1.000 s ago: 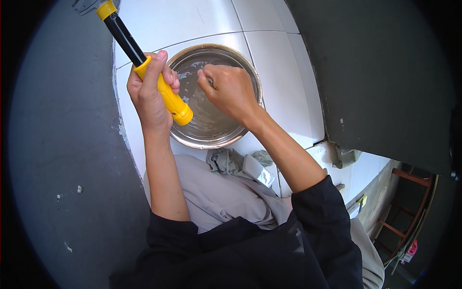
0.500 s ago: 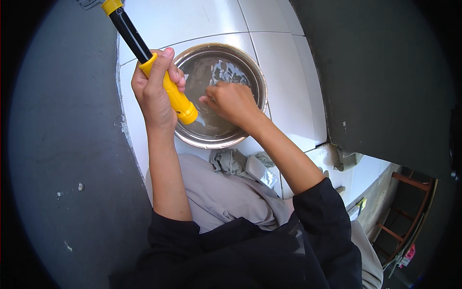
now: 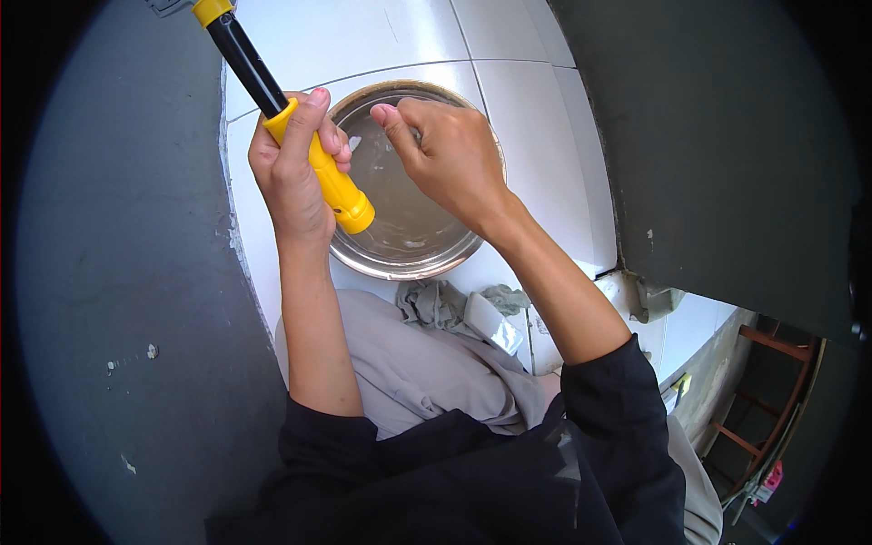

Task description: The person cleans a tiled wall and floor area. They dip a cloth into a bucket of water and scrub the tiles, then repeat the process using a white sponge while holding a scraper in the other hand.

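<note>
My left hand [image 3: 289,163] is wrapped round the yellow grip of a long-handled tool [image 3: 338,186]. Its black shaft slants up to the far left, where only part of a grey head shows at the picture's edge. A round metal basin [image 3: 391,272] of cloudy greyish water stands on the tiles beyond my knees. Over its right half, my right hand [image 3: 451,156] is closed, thumb pointing left. Whatever its curled fingers hold, if anything, is hidden. The tool's yellow butt end overlaps the basin's left side. A small white scrap [image 3: 354,143] shows near my left fingertips.
Dark grey walls flank the white tiled floor [image 3: 554,136] on the left [image 3: 136,254] and right [image 3: 727,173]. By my leg lie a crumpled grey cloth [image 3: 431,304] and a white packet [image 3: 492,322]. Farther right are another rag [image 3: 656,302] and a reddish-brown ladder-like frame [image 3: 772,341].
My right hand has moved up from low over the water and turned, its thumb now on top. The ripples have shifted. My left hand and the tool have stayed almost still.
</note>
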Demonstrator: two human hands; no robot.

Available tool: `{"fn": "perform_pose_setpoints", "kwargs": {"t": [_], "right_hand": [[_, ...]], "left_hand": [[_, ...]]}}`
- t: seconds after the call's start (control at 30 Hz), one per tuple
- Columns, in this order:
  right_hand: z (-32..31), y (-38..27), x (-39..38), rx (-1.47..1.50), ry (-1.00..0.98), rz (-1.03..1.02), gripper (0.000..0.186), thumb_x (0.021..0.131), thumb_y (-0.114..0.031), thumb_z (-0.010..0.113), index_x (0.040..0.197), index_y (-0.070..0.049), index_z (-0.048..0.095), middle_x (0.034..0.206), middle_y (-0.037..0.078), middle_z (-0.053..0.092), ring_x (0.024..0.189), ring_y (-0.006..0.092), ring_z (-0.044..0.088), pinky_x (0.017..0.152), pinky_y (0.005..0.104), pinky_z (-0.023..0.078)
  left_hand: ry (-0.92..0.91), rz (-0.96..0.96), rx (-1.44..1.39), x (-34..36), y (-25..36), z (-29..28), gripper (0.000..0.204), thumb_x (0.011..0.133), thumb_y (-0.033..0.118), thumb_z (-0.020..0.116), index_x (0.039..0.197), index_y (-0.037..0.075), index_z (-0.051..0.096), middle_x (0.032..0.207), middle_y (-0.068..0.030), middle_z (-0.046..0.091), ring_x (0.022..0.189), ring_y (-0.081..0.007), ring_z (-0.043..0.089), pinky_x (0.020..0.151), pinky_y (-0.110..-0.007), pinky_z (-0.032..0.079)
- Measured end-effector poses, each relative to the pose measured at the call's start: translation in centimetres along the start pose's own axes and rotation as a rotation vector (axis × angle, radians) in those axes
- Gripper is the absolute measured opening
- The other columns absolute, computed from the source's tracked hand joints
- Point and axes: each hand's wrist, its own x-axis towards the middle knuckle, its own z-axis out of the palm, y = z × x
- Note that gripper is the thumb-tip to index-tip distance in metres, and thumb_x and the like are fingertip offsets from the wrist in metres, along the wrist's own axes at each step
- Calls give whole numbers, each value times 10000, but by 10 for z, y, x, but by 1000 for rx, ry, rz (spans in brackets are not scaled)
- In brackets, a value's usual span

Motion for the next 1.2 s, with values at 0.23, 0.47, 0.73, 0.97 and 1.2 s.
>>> {"fn": "perform_pose_setpoints", "kwargs": {"t": [0.23, 0.47, 0.73, 0.97, 1.2], "right_hand": [[11, 14, -23, -24, -336, 216, 285, 908, -317, 549, 891, -45, 636, 943, 177, 623, 866, 338, 611, 728, 438, 483], [23, 47, -58, 137, -350, 47, 285, 798, -112, 637, 1076, -48, 613, 1139, 183, 549, 1021, 344, 559, 889, 434, 446], [11, 35, -49, 71, -390, 267, 188, 768, -58, 630, 951, -22, 610, 892, 149, 627, 842, 323, 628, 783, 408, 497], [8, 31, -32, 683, -303, 587, 135, 815, -71, 611, 940, -21, 624, 726, 112, 574, 695, 198, 605, 647, 365, 470], [35, 25, -44, 13, -196, 182, 343, 847, -350, 671, 726, -30, 653, 689, 152, 610, 620, 299, 610, 597, 398, 473]], "left_hand": [[24, 11, 16, -1, -1, -2, 203, 843, 268, 688, 818, 110, 562, 560, 4, 524, 472, -73, 513, 482, -202, 444], [24, 0, 7, -1, 0, 0, 197, 843, 258, 687, 814, 108, 562, 561, 3, 525, 472, -78, 515, 479, -207, 442], [16, 0, 5, -1, 1, 2, 191, 843, 248, 687, 802, 116, 554, 561, 5, 524, 469, -76, 509, 480, -206, 443], [20, 8, 4, -1, 0, -1, 188, 850, 241, 682, 799, 115, 552, 556, 6, 517, 470, -77, 508, 477, -206, 436], [13, -6, -19, 0, 1, 1, 178, 853, 228, 678, 809, 113, 549, 560, 3, 508, 475, -77, 489, 477, -206, 424]]}}
